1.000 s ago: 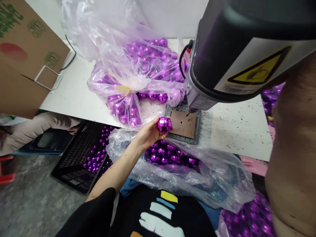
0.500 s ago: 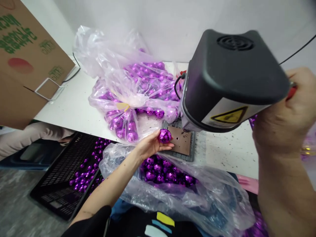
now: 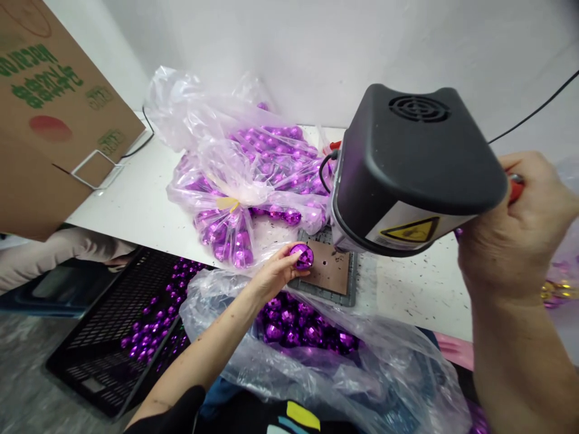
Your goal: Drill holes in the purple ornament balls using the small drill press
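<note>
A shiny purple faceted ball (image 3: 301, 256) is held in the fingers of my left hand (image 3: 286, 265), at the left edge of a brown plate (image 3: 328, 268) with a small hole. That plate lies on a grey base on the white table. Above and to the right stands a black machine (image 3: 420, 163) with a yellow warning label. My right hand (image 3: 527, 205) is wrapped round a red handle (image 3: 516, 190) at the machine's right side. Below the plate, an open clear plastic bag (image 3: 384, 374) holds many purple balls (image 3: 312, 328).
Knotted clear bags (image 3: 244, 181) of purple balls lie behind my left hand. A cardboard box (image 3: 58, 138) stands at the left. Below it are a black crate (image 3: 104, 337) with purple balls and a person's leg (image 3: 67, 250). Dark crumbs dot the white table (image 3: 402, 277).
The view has shifted slightly, so the machine sits lower. My left fingers now wrap closer round the ball, where they were more spread before. My right hand stays on the handle.
</note>
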Motion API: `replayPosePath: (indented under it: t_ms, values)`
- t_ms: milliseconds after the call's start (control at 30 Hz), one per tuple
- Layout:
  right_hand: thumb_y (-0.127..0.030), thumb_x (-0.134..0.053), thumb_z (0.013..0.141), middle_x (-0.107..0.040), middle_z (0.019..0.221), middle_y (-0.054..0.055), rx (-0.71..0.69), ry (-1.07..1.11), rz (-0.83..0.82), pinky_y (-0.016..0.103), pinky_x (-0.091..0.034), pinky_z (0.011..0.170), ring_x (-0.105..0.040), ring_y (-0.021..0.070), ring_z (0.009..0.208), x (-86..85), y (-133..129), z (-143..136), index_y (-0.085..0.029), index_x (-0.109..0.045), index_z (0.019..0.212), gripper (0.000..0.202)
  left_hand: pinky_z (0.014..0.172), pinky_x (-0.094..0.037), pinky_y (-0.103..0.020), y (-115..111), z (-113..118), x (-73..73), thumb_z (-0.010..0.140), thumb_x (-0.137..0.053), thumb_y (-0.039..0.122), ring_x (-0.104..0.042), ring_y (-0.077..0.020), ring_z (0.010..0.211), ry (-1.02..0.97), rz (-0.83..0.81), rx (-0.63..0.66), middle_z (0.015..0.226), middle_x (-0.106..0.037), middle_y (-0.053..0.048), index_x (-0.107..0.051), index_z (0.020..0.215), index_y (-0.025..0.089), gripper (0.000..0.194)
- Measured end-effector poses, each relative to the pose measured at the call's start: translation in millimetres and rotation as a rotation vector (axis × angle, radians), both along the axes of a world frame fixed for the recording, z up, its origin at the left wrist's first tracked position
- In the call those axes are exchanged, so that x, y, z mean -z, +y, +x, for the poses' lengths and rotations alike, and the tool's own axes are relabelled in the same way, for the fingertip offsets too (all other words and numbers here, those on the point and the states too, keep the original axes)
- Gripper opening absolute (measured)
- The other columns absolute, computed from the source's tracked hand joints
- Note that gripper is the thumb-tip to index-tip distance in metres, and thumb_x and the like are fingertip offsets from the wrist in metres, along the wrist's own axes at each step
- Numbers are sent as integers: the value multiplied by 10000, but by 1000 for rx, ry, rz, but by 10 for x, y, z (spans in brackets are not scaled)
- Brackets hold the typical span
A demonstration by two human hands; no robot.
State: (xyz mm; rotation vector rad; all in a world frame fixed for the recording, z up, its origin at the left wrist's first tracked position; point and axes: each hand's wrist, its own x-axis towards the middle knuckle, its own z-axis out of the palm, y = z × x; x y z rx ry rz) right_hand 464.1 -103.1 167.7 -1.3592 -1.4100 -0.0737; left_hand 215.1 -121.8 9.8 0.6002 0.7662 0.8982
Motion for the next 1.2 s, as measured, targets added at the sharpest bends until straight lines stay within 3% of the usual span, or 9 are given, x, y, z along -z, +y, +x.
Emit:
replayPosePath:
  t_ms: [100, 233, 400, 533, 767, 867, 967, 1067, 1200]
  values:
    - [-545, -555, 931, -419, 620, -46, 0, 17, -14, 171, -241, 537, -342, -1, 581, -1, -2, 2, -107, -594, 811, 456, 838, -551, -345, -10, 64, 66, 772, -811, 425, -665, -190, 923, 137, 96, -28, 1038, -673, -58, -618, 1154, 177, 496]
    - [-504, -571, 932, -406, 609, -55, -28, 62, -27, 163, -257, 523, -348, -5, 561, -2, -5, 4, -110, -573, 810, 412, 995, -487, -402, 14, 214, 167, 762, -817, 318, -628, -230, 1076, 526, 472, -78, 1175, -667, -69, -579, 1251, 202, 556]
    - [-607, -550, 905, -364, 556, -72, -62, 77, -86, 158, -245, 440, -305, -2, 475, -17, -12, 13, -128, -560, 814, 487, 1055, -441, -454, 60, 381, 327, 768, -807, 219, -598, -276, 1176, 861, 829, -70, 1259, -653, -88, -561, 1271, 203, 560]
    - [-660, -543, 883, -380, 531, -71, -81, 100, -117, 164, -294, 433, -346, 14, 454, -36, -26, 22, -141, -557, 809, 524, 1042, -437, -453, 69, 434, 378, 771, -821, 231, -600, -278, 1142, 987, 961, -72, 1236, -660, -90, -556, 1255, 200, 553]
    - [-632, -544, 884, -441, 531, -47, -79, 64, -63, 178, -283, 473, -373, 29, 495, -68, -34, 2, -149, -566, 773, 496, 1038, -431, -453, 88, 419, 335, 829, -743, 223, -570, -282, 1155, 1030, 1170, 2, 1246, -631, -106, -520, 1267, 209, 491]
    - [-642, -524, 890, -442, 537, -48, -70, 50, -49, 185, -288, 485, -377, 34, 501, -76, -26, -9, -155, -560, 771, 502, 1097, -382, -474, 56, 466, 353, 855, -679, 175, -532, -287, 1235, 1066, 1220, 26, 1309, -602, -125, -503, 1294, 197, 473]
    - [-653, -508, 894, -447, 560, -43, -54, 26, -38, 192, -291, 498, -384, 38, 520, -77, -22, -15, -158, -559, 766, 514, 1145, -331, -508, 27, 536, 374, 879, -668, 238, -508, -293, 1280, 1080, 1203, 60, 1357, -577, -134, -481, 1334, 194, 494]
    - [-666, -493, 900, -453, 587, -37, -45, 14, -31, 198, -296, 513, -393, 43, 543, -69, -25, -14, -160, -562, 765, 528, 1162, -310, -523, 48, 579, 370, 890, -685, 359, -522, -293, 1258, 1077, 1147, 39, 1325, -599, -127, -509, 1303, 196, 478]
    - [-681, -489, 899, -456, 605, -35, -33, 7, -26, 200, -299, 523, -399, 45, 557, -59, -26, -2, -163, -568, 767, 540, 1121, -372, -488, 134, 549, 344, 931, -634, 385, -575, -265, 1169, 1042, 996, -31, 1202, -662, -95, -566, 1217, 204, 346]
